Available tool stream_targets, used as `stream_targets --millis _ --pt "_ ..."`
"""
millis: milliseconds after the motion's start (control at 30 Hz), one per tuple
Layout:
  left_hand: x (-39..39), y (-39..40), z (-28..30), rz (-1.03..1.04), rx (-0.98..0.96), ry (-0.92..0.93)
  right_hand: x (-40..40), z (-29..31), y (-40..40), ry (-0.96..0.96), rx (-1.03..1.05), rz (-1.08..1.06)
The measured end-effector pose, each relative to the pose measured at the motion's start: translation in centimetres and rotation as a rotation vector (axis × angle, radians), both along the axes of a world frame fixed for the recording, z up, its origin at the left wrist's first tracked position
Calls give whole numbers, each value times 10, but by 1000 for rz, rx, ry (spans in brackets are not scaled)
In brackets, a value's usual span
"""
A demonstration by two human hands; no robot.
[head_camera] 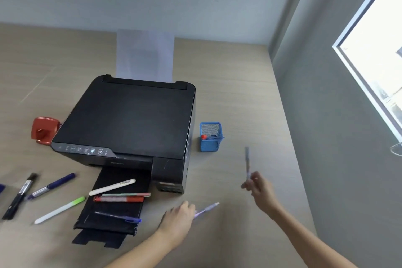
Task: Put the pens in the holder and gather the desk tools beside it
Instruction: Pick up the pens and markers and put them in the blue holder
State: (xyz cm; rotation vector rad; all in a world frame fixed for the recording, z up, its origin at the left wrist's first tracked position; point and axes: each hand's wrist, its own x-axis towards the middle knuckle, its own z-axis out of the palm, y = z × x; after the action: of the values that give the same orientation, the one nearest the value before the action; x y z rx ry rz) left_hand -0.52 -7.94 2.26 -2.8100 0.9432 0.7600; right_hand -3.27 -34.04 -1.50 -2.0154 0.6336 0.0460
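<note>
- Loose pens (112, 187) lay on the printer tray (113, 204), left of both hands.
- The left hand (178, 217) gripped a purple pen (206, 209) low over the worktop (239, 104).
- The right hand (258, 187) pinched a blurred pen (247, 161) upright, the blue holder (210, 136) just beyond to its left.

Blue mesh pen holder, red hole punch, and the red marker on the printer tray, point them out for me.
blue mesh pen holder (210, 142): head view, front mesh wall.
red hole punch (44, 129): head view, top of its body.
red marker (119, 199): head view, middle of its barrel.
</note>
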Motion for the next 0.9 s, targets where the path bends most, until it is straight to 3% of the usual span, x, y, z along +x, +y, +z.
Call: stream_targets --millis 100,267,467,667,800,900 --pt "34 -29 38 91 -109 -146 34 29 -8 -124 154 -27" --pt "111 -79 97 234 -183 -309 112 63 -9 -266 131 -47" --pt "173 -122 88 341 -126 -166 166 58 -1 -120 116 35" --pt "173 -125 80 255 -117 -230 176 54 3 -73 50 73" --pt "144 -83 93 193 -414 -274 168 65 8 -70 39 119" --pt "107 -22 97 208 -663 -207 143 74 13 -177 12 -10"
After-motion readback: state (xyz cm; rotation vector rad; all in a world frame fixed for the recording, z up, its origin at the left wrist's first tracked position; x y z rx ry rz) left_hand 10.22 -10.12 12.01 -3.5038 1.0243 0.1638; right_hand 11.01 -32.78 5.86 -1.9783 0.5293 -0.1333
